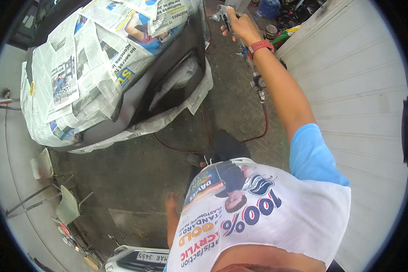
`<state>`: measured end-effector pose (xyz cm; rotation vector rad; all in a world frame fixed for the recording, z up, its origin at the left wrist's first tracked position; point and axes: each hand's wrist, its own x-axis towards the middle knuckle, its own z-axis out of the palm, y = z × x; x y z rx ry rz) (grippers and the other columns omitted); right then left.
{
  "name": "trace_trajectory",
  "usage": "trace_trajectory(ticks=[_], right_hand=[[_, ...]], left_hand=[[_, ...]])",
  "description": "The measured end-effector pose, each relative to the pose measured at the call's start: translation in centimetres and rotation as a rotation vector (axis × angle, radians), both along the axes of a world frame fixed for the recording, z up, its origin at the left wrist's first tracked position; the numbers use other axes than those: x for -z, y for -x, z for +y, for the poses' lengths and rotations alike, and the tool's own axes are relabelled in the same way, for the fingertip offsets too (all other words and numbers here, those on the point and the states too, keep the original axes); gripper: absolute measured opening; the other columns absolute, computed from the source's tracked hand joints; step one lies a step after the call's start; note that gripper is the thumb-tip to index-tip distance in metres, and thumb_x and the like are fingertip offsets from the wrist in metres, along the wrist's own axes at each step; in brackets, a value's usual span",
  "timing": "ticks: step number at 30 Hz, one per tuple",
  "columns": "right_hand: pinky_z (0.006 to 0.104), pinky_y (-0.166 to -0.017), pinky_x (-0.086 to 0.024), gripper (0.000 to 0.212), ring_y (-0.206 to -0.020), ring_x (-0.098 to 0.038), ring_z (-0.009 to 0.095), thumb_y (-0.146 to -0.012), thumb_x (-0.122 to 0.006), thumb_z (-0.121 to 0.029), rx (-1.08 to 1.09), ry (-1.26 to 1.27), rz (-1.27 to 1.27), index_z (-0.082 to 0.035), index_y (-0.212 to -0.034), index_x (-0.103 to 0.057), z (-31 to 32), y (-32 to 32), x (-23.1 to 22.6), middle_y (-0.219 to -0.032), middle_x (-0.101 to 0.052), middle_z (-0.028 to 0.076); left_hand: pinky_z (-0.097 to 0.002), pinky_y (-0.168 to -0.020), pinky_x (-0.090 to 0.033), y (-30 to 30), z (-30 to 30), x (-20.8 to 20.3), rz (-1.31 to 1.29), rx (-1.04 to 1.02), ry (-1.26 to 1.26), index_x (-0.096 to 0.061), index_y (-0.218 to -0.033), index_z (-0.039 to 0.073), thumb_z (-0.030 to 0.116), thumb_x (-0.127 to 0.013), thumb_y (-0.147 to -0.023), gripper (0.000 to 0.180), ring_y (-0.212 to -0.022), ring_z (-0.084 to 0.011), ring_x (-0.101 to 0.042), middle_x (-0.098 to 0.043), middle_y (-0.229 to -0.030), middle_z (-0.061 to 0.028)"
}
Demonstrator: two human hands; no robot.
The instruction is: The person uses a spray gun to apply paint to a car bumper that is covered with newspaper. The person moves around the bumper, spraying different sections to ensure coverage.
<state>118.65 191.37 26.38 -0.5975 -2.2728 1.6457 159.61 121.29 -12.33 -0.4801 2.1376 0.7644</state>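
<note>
My right hand (242,27), with a red watch on the wrist, is stretched far forward and wrapped round a spray gun (225,19). Below the gun hangs a line with a round gauge (258,81), joined to a dark red air hose (265,124) that curls over the floor. To the left of the gun stands a car masked with newspaper sheets (95,68), its dark grey bumper (140,97) left bare. The gun is apart from the bumper. My left hand (171,200) hangs low at my side, away from the car; its fingers are too unclear to make out.
A white panelled wall (344,86) runs close along my right. Cans and bags (270,31) crowd the far right corner. Pale chairs (68,206) stand along the left wall, and a white car's front (136,259) is at the lower edge. Hose crosses the concrete floor (136,181).
</note>
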Motion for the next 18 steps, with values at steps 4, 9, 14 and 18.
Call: trace_trajectory(ticks=[4, 9, 14, 18], right_hand=[[0.0274, -0.044, -0.048, 0.063, -0.069, -0.074, 0.015, -0.109, -0.047, -0.057, -0.051, 0.056, 0.008, 0.002, -0.118, -0.068, 2.7, 0.0, -0.9, -0.087, -0.078, 0.012], [0.0273, -0.043, -0.046, 0.063, -0.068, -0.074, 0.015, -0.109, -0.048, -0.059, -0.360, 0.290, -0.009, 0.000, -0.115, -0.068, 6.7, 2.7, 0.8, -0.087, -0.077, 0.012], [0.0261, -0.042, -0.046, 0.062, -0.066, -0.072, 0.014, -0.109, -0.047, -0.058, -0.452, 0.327, -0.058, 0.000, -0.115, -0.068, 13.3, 8.4, 4.0, -0.084, -0.076, 0.011], [0.0258, -0.043, -0.046, 0.061, -0.070, -0.073, 0.015, -0.110, -0.046, -0.056, -0.405, 0.277, -0.125, 0.000, -0.123, -0.066, 19.9, 13.9, 6.9, -0.087, -0.076, 0.012]], left_hand=[[-0.0398, -0.090, -0.055, 5.6, 5.2, -5.0, 0.062, -0.686, -0.164, -0.057, -0.145, 0.006, 0.026, -0.060, -0.108, 0.042, -0.113, -0.0253, -0.065, -0.066, -0.128, -0.0115], [-0.0395, -0.094, -0.055, 5.6, 9.3, -4.5, 0.057, -0.789, -0.081, -0.054, -0.150, 0.005, 0.024, -0.058, -0.110, 0.045, -0.121, -0.0287, -0.068, -0.069, -0.136, -0.0141], [-0.0380, -0.095, -0.053, 1.9, 22.9, -5.5, -0.015, -0.861, -0.143, -0.057, -0.145, 0.004, 0.025, -0.060, -0.108, 0.043, -0.120, -0.0270, -0.067, -0.070, -0.131, -0.0138], [-0.0391, -0.095, -0.053, -1.1, 33.8, -7.3, 0.001, -0.434, -0.084, -0.058, -0.143, 0.002, 0.028, -0.061, -0.107, 0.045, -0.113, -0.0274, -0.068, -0.071, -0.128, -0.0150]])
